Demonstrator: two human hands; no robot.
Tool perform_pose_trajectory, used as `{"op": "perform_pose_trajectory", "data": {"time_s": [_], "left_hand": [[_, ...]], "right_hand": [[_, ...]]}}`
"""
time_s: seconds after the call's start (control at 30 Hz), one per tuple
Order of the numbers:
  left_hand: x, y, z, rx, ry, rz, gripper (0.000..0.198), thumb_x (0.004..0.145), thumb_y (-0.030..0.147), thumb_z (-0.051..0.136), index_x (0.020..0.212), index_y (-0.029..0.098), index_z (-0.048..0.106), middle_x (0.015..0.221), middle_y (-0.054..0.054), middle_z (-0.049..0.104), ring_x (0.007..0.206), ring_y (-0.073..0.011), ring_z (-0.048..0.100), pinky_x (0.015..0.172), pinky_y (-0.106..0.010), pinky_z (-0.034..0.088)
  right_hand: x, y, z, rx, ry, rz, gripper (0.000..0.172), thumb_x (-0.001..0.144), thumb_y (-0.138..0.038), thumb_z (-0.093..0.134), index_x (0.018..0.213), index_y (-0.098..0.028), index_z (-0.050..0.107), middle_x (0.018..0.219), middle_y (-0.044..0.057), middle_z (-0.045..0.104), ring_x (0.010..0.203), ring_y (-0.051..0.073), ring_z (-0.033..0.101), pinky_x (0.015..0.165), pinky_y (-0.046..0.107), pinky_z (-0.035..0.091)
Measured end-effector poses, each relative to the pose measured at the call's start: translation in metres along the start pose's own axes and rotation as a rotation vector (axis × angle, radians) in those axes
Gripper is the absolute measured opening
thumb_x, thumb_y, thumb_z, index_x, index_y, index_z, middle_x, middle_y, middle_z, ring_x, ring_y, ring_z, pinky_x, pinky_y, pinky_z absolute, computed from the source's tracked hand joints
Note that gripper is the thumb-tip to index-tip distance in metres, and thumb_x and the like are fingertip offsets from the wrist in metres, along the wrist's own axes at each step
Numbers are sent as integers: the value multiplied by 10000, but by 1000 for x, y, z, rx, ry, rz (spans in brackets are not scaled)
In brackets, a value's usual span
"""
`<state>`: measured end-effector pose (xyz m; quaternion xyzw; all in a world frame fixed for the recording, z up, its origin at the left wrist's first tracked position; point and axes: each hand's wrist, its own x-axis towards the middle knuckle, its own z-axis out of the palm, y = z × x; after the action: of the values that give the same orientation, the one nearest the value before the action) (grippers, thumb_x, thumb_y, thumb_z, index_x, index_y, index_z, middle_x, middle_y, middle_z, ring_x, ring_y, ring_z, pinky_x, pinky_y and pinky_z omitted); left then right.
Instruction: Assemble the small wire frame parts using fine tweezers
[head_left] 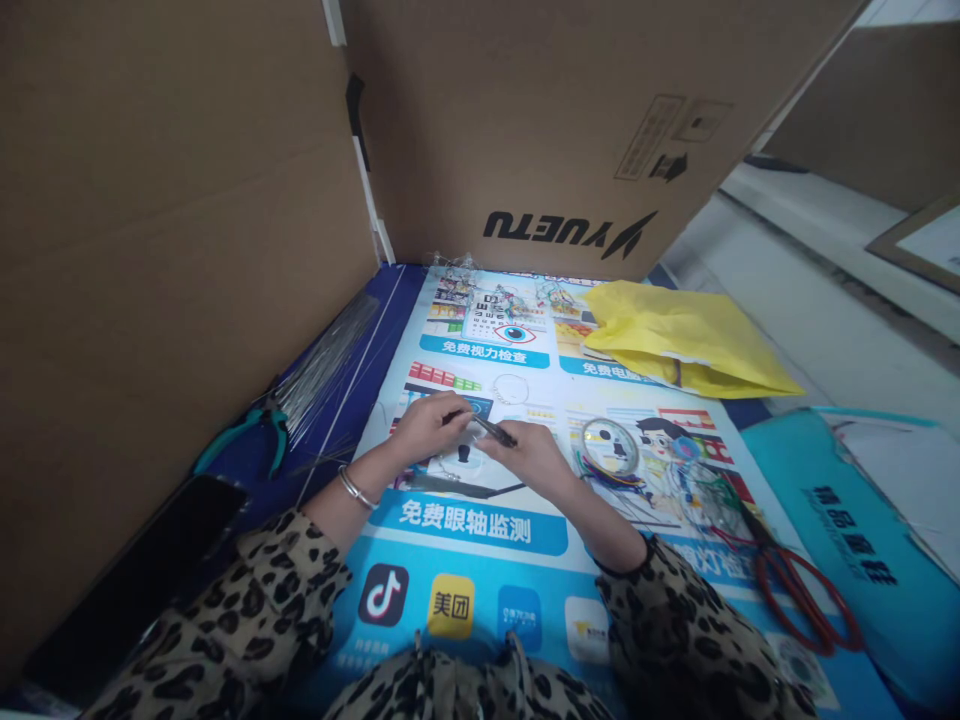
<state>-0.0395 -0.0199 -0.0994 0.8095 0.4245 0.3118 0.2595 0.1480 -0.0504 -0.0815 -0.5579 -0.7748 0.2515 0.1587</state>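
My right hand is closed around a slim dark hand tool, whose exact kind I cannot make out. The tool's tip points up and left toward my left hand. That hand is pinched at the fingertips, close to the tip; whatever it holds is too small to name. Both hands are over the printed poster sheet. Just beyond them lies a thin, pale beaded loop. To the right of my right hand is a roll of clear tape, with coloured wires around its lower edge.
Teal-handled pliers and a bundle of thin wires lie left, near a black phone-like slab. Red-handled scissors and a teal bag lie right. A yellow bag sits behind. Cardboard walls enclose the back and left.
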Motion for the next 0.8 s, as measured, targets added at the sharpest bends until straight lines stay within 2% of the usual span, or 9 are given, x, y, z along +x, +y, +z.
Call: {"op": "perform_pose_trajectory", "data": {"time_s": [0.17, 0.3, 0.4, 0.6, 0.8], "left_hand": [[-1, -3, 4, -14, 39, 6, 168, 821, 263, 481, 773, 167, 611, 760, -16, 617, 728, -117, 537, 664, -221, 390], [-1, -5, 6, -10, 46, 5, 129, 799, 208, 493, 781, 173, 615, 752, -8, 616, 724, -118, 543, 657, -220, 398], [-1, -5, 5, -1, 21, 23, 136, 790, 175, 485, 816, 178, 618, 758, -8, 611, 734, -121, 544, 660, -223, 400], [-1, -3, 5, -12, -12, 36, 153, 812, 224, 480, 809, 175, 625, 758, -13, 600, 722, -118, 538, 647, -220, 392], [1, -4, 7, -176, -5, -1, 158, 816, 229, 476, 801, 169, 623, 754, -9, 597, 719, -112, 536, 657, -216, 392]], "right_hand": [[-2, -3, 9, 3, 4, 20, 262, 735, -386, 536, 565, -187, 539, 512, -41, 505, 508, 85, 445, 478, 204, 224], [1, -1, 12, -13, 44, 48, 205, 718, -310, 519, 556, -187, 542, 509, -33, 508, 501, 86, 441, 479, 204, 234], [3, 0, 11, 1, 71, 76, 178, 723, -292, 502, 589, -191, 560, 533, -25, 526, 519, 93, 453, 491, 204, 254], [6, 4, 10, 78, 148, 116, 161, 741, -302, 486, 691, -197, 598, 583, -22, 549, 560, 104, 480, 524, 198, 302], [9, 10, 10, 130, 150, 66, 197, 755, -336, 480, 686, -195, 598, 561, -32, 519, 553, 106, 475, 512, 201, 302]]}}
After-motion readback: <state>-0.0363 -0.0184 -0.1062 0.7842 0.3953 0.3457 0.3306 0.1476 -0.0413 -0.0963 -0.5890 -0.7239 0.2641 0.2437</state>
